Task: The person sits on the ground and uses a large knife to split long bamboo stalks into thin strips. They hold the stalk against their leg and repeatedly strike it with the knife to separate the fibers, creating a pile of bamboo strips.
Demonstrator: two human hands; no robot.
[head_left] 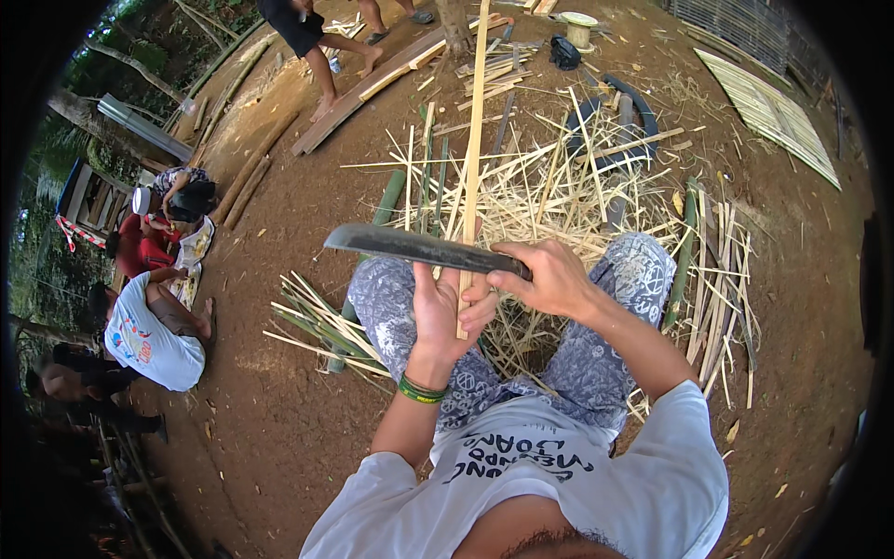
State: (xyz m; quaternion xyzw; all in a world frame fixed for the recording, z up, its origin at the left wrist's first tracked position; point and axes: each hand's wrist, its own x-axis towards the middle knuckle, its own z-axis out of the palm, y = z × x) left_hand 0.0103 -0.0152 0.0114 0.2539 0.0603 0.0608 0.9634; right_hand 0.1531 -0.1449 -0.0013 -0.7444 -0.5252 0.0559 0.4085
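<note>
My left hand (443,312) is closed round the lower end of a long, pale bamboo strip (476,140), which stretches away from me past the top of the view. In my right hand (549,278) is a machete (410,250) with a broad dark blade, its tip pointing left. The blade lies crosswise over the strip, just beyond my left fingers. Whether its edge bites into the strip, I cannot tell. My right fingers wrap the rear of the machete, hiding most of its grip.
Shavings (559,200) heap up beyond my knees. Split strips lie in bundles at my left (326,321) and right (722,289). A plank (372,84) rests farther off. Several people sit or stand at the left and top. A slatted panel (771,114) lies far right.
</note>
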